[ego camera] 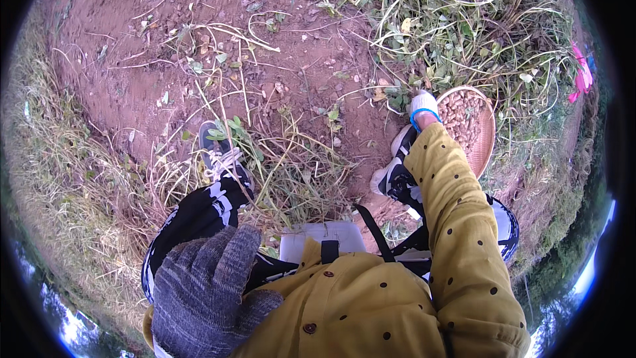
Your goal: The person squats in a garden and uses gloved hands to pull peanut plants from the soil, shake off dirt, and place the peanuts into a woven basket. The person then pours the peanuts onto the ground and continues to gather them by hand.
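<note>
My left hand (211,288), in a grey knitted glove, lies over my left thigh at the lower left, palm down, with nothing seen in it. Stretched forward past my right shoe is my right hand (424,105), in a white glove with a blue cuff. It is beside the left rim of a round woven basket (489,151) that holds peanuts in the shell (463,118). The fingers reach towards the edge of a heap of pulled green plants (447,35); whether they grip a stem is hidden.
Cut stems and leaves (303,174) lie between my shoes. A white plastic seat or box (323,238) shows below my body. Dry grass (89,184) borders the bare reddish soil (124,74) on the left. A bright pink object (581,74) is at the far right.
</note>
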Demonstrator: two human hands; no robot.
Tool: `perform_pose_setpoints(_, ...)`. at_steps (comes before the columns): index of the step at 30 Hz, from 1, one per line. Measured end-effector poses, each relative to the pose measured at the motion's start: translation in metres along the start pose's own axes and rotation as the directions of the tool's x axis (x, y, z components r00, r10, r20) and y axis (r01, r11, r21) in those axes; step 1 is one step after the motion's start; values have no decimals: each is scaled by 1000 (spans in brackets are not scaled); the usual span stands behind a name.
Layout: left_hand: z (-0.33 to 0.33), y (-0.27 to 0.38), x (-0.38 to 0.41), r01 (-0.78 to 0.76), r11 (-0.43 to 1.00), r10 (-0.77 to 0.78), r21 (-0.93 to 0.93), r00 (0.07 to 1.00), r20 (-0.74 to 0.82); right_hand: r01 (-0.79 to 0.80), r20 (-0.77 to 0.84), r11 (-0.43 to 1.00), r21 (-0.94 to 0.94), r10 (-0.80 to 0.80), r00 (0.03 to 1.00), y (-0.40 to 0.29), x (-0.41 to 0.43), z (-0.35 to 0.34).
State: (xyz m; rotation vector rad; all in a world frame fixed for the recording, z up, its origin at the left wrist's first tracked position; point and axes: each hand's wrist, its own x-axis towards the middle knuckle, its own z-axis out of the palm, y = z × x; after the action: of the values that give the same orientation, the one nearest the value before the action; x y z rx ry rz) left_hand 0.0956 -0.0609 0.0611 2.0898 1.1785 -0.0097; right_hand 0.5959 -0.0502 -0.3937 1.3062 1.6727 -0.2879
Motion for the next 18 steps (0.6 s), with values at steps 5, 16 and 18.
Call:
perform_pose_setpoints(5, 7, -11, 26, 35, 999, -35, 9, 999, 37, -527, 237, 202, 826, 724, 648, -9, 31, -16)
perform_pose_setpoints(16, 9, -13, 42, 59, 998, -60, 11, 997, 52, -531, 210, 320, 785, 669, 713, 22, 44, -35)
perform_pose_setpoints(18, 10, -12, 42, 56, 998, -56, 16, 997, 48, -466, 139, 355, 810, 656, 742, 20, 44, -30)
